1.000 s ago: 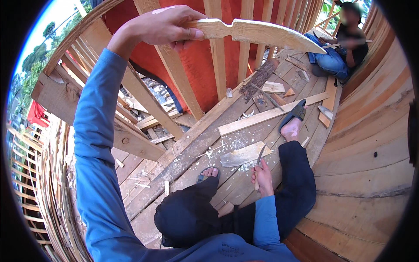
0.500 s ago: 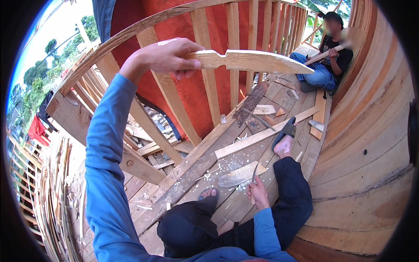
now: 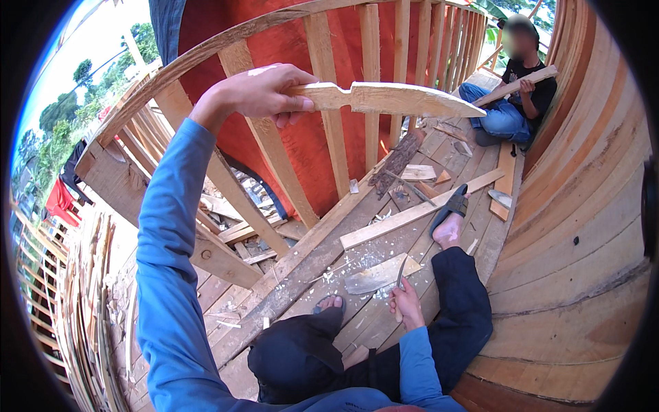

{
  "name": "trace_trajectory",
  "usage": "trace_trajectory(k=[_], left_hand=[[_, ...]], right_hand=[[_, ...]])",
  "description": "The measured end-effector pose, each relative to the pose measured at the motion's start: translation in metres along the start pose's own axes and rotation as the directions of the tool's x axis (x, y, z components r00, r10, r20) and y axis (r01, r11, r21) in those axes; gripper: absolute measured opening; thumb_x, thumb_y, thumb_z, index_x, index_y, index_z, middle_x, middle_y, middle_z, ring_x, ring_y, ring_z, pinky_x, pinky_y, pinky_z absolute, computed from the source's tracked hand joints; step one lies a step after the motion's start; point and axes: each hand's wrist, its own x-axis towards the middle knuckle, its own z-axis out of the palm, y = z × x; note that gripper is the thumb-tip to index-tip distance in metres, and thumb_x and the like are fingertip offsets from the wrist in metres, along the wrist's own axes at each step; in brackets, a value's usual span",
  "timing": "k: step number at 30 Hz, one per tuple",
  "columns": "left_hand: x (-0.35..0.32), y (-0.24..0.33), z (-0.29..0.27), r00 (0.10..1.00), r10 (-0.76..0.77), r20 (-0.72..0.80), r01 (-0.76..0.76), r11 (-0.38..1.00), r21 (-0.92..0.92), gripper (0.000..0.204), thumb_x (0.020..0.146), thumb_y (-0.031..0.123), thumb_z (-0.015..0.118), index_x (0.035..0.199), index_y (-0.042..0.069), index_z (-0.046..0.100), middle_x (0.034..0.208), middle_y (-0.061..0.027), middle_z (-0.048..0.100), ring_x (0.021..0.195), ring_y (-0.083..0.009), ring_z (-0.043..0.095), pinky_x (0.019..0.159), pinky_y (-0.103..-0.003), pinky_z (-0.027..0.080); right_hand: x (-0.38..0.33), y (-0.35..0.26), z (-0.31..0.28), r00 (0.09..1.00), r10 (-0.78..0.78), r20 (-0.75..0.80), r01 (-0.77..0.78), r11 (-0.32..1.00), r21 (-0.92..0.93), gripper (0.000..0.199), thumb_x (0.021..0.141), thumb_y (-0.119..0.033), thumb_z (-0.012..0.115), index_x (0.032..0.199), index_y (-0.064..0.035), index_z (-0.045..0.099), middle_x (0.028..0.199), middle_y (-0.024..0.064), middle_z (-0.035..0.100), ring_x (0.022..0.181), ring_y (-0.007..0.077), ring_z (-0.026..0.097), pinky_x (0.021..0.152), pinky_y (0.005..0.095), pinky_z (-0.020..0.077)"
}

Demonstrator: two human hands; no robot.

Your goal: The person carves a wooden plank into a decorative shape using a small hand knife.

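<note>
My left hand (image 3: 271, 95) is raised at arm's length, its fingers wrapped around the narrow grip of a wooden knife-shaped piece (image 3: 412, 100). The piece is pale, with a notch beside the grip and a tapered tip toward the right. It is held level in front of the railing slats. Low down between my legs, my right hand (image 3: 407, 304) is closed on a small carving knife (image 3: 401, 275), its thin blade upward and its light handle end showing below the fingers. Beyond that knife, a flat wooden offcut (image 3: 374, 275) lies on the deck among pale shavings.
A curved slatted railing (image 3: 274, 161) with an orange-red tarp (image 3: 274, 141) behind it runs along the left. A plank wall (image 3: 576, 247) curves up on the right. On the deck lie a long board (image 3: 419, 209) and bark-covered wood (image 3: 398, 161). A seated co-worker (image 3: 511, 103) holds a plank.
The wooden knife-shaped piece has shifted very slightly left, its tip with it. The view has moved a little. My right hand and the carving knife stay in place.
</note>
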Motion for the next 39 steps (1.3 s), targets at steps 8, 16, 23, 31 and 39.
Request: trace_trajectory(k=[8,16,23,31,39], left_hand=[[0.001,0.001,0.009,0.997,0.002,-0.071,0.003,0.997,0.076,0.018,0.105,0.018,0.062,0.110,0.001,0.066,0.074,-0.0024,0.067,0.065,-0.0118,0.064,0.063,-0.031,0.054],[-0.005,-0.014,0.036,0.964,0.116,-0.238,-0.069,0.978,0.198,0.020,0.105,0.020,0.062,0.110,0.001,0.061,0.072,-0.0070,0.064,0.064,-0.0197,0.063,0.065,-0.036,0.052],[-0.027,-0.012,0.098,0.929,0.100,-0.355,-0.047,0.987,0.154,0.023,0.111,0.023,0.050,0.109,0.001,0.054,0.077,-0.0157,0.057,0.072,-0.0333,0.059,0.069,-0.046,0.046],[-0.042,0.001,0.199,0.880,-0.004,-0.475,-0.088,0.982,-0.170,0.038,0.115,0.028,0.041,0.134,-0.003,0.053,0.105,-0.0193,0.057,0.097,-0.0358,0.059,0.089,-0.045,0.047],[-0.055,0.013,0.254,0.927,-0.231,-0.295,0.024,0.823,-0.568,0.038,0.115,0.033,0.040,0.128,-0.003,0.043,0.102,-0.0216,0.057,0.097,-0.0316,0.060,0.090,-0.044,0.047]], right_hand=[[0.004,0.006,-0.002,1.000,0.008,-0.017,-0.009,1.000,-0.020,0.064,0.106,-0.007,0.049,0.165,-0.0126,0.026,0.089,0.0065,0.057,0.056,0.0114,0.051,0.043,0.0297,0.0443],[0.003,0.003,-0.002,1.000,-0.010,-0.012,0.009,0.998,-0.070,0.059,0.107,-0.009,0.048,0.163,-0.0156,0.032,0.089,0.0051,0.056,0.055,0.0111,0.051,0.044,0.0297,0.0448],[-0.041,-0.048,0.029,0.977,-0.194,0.088,0.190,0.980,0.052,0.063,0.108,-0.006,0.046,0.167,-0.0186,0.030,0.079,0.0004,0.053,0.053,0.0070,0.045,0.043,0.0267,0.0425],[-0.100,-0.149,0.091,0.758,-0.634,0.153,0.652,0.729,-0.210,0.057,0.106,-0.003,0.049,0.161,-0.0164,0.045,0.084,0.0000,0.064,0.060,0.0032,0.045,0.056,0.0228,0.0424],[-0.118,-0.184,0.116,0.557,-0.783,0.276,0.795,0.407,-0.451,0.056,0.100,0.003,0.055,0.153,-0.0150,0.056,0.102,0.0219,0.076,0.063,0.0112,0.057,0.063,0.0291,0.0488]])
